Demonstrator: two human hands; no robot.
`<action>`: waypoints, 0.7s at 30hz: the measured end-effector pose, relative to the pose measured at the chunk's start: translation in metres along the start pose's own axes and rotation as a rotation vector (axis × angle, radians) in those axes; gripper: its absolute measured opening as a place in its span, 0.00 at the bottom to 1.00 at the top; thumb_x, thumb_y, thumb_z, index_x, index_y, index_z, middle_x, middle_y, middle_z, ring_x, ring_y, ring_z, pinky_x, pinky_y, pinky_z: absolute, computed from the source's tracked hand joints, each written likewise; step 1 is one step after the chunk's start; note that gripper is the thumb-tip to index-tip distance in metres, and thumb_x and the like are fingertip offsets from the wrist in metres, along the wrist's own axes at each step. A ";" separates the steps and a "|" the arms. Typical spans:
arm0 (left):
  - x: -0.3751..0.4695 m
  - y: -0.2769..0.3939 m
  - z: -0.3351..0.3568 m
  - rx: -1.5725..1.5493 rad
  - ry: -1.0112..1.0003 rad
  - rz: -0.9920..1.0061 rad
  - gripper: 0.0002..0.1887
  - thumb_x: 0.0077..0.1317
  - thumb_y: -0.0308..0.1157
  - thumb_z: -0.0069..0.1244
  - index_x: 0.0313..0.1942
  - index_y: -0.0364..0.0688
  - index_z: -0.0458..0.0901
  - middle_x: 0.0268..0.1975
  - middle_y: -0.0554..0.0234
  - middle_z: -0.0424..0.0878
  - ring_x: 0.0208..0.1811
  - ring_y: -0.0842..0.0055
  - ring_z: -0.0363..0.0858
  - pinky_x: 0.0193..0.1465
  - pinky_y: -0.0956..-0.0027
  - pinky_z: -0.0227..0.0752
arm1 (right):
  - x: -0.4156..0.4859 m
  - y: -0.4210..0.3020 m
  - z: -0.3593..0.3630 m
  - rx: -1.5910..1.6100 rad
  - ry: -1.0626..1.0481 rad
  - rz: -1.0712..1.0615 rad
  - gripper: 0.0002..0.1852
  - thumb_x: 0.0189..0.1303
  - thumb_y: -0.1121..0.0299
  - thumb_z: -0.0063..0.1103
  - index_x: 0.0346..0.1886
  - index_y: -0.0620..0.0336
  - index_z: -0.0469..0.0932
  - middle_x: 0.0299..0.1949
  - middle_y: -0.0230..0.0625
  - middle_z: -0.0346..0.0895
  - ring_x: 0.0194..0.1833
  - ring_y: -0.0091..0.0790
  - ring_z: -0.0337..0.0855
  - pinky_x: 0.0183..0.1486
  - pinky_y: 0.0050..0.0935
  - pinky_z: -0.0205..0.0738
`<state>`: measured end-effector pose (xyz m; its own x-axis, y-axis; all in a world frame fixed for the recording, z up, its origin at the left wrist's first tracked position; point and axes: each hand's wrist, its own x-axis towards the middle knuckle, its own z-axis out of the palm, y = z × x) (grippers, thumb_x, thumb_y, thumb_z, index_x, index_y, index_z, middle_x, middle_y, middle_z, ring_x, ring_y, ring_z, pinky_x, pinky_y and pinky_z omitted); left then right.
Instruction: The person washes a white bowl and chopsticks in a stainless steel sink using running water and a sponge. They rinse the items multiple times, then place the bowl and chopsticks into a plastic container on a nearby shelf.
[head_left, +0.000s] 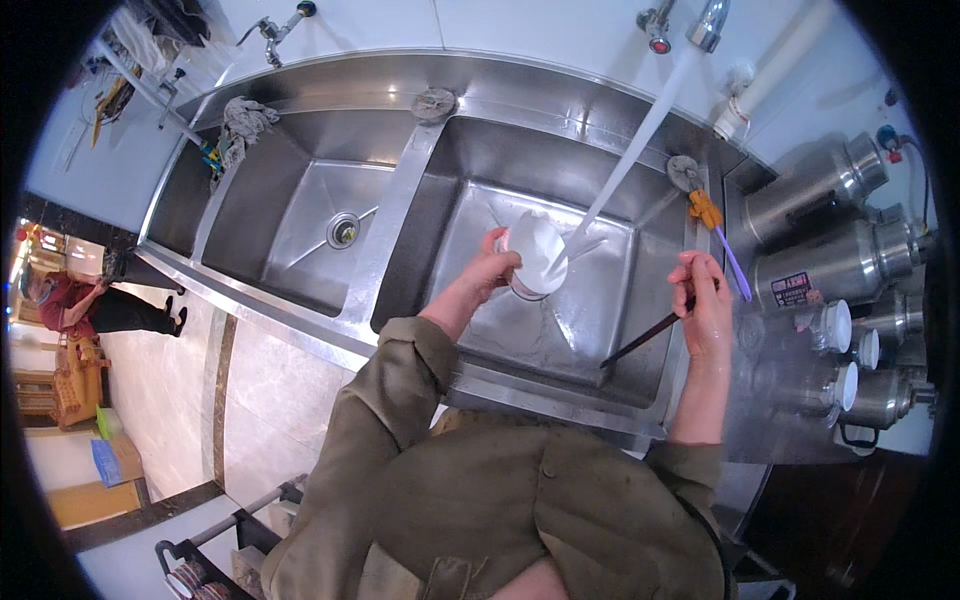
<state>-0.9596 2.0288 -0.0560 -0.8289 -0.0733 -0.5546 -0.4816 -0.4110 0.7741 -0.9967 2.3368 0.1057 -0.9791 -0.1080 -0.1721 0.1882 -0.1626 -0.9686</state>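
My left hand (491, 264) grips a white bowl (534, 251) by its side, over the right basin (495, 330) of a stainless steel sink. A stream of water (626, 161) falls from the faucet (708, 28) into the tilted bowl. At the basin's right side, my right hand (699, 296) holds dark chopsticks or a similar slim dark stick (641, 341), its far end pointing down and left into the basin. How many sticks there are cannot be made out.
A drained left basin (300, 232) adjoins, with a grey rag (247, 124) on its far corner. An orange-headed brush with a purple handle (720, 232) lies on the right rim. Steel canisters (832, 255) and lidded jars (829, 326) stand beyond. A person (82, 304) stands far left.
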 end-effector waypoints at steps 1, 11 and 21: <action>-0.001 -0.005 0.004 -0.006 -0.016 0.002 0.43 0.49 0.25 0.52 0.67 0.55 0.53 0.40 0.64 0.73 0.30 0.79 0.72 0.38 0.68 0.69 | 0.001 0.005 0.004 0.000 0.015 -0.008 0.14 0.73 0.59 0.46 0.44 0.61 0.75 0.28 0.32 0.76 0.21 0.17 0.65 0.21 0.18 0.57; -0.009 -0.035 0.011 -0.158 -0.054 -0.031 0.44 0.50 0.22 0.46 0.69 0.57 0.49 0.56 0.55 0.66 0.50 0.63 0.73 0.48 0.55 0.75 | 0.006 0.009 0.033 0.138 -0.130 -0.203 0.15 0.75 0.59 0.43 0.42 0.60 0.74 0.27 0.30 0.73 0.26 0.20 0.68 0.30 0.20 0.63; -0.032 -0.064 0.048 -0.143 -0.081 0.141 0.38 0.54 0.34 0.50 0.67 0.49 0.54 0.55 0.57 0.66 0.56 0.68 0.68 0.51 0.53 0.70 | 0.079 0.138 0.065 -0.107 -0.203 -0.055 0.08 0.68 0.66 0.53 0.30 0.53 0.71 0.23 0.24 0.65 0.23 0.18 0.65 0.26 0.19 0.62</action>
<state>-0.9156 2.1010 -0.0731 -0.9082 -0.0687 -0.4128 -0.3183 -0.5272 0.7879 -1.0428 2.2426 -0.0296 -0.9503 -0.2983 -0.0895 0.1152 -0.0698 -0.9909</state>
